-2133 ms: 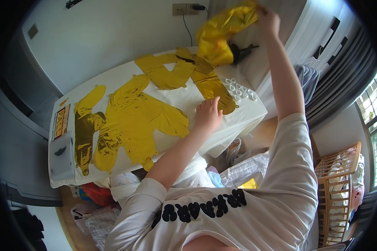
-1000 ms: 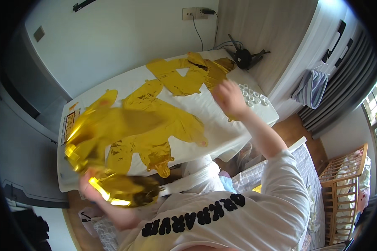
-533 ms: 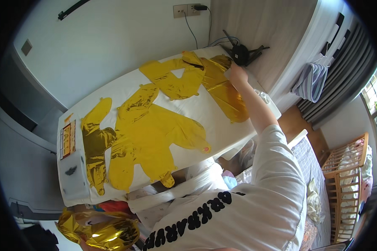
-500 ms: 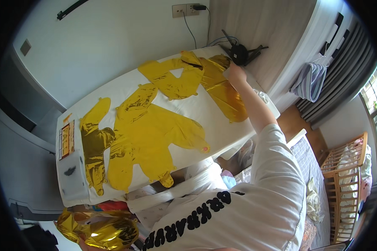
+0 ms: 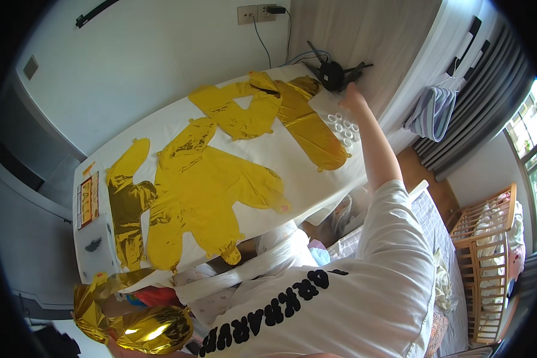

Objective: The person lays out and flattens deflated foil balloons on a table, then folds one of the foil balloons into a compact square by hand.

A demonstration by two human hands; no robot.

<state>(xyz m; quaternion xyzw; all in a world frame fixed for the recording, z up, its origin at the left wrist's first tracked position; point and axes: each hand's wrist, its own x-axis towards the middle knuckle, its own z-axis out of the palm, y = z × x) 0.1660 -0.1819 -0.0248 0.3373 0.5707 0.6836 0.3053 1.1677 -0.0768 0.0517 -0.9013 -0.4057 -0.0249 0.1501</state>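
Observation:
At the lower left, my left hand (image 5: 112,344) grips a shiny gold foil balloon (image 5: 152,328), which covers most of the fingers. My right arm stretches to the far right corner of the white-covered table (image 5: 292,167). There my right hand (image 5: 354,101) is beside a black router with antennas (image 5: 332,76); its fingers are too small and hidden to make out. Just below this hand lie several white rings (image 5: 343,128). A long flat gold balloon (image 5: 310,128) rests left of them. More gold foil balloons lie flat: a triangular-holed one (image 5: 244,113), a large star-like one (image 5: 197,191) and a narrow one (image 5: 131,203).
A framed orange-and-white card (image 5: 88,200) and a clear packet (image 5: 96,247) sit at the table's left end. Cables run from the wall socket (image 5: 256,14) to the router. To the right stand a bed (image 5: 428,221) and a wooden crib (image 5: 480,238).
My right hand has shifted right, toward the wall side of the router, and the white rings now show fully. On the left, the held gold balloon has risen and spread over the table's edge.

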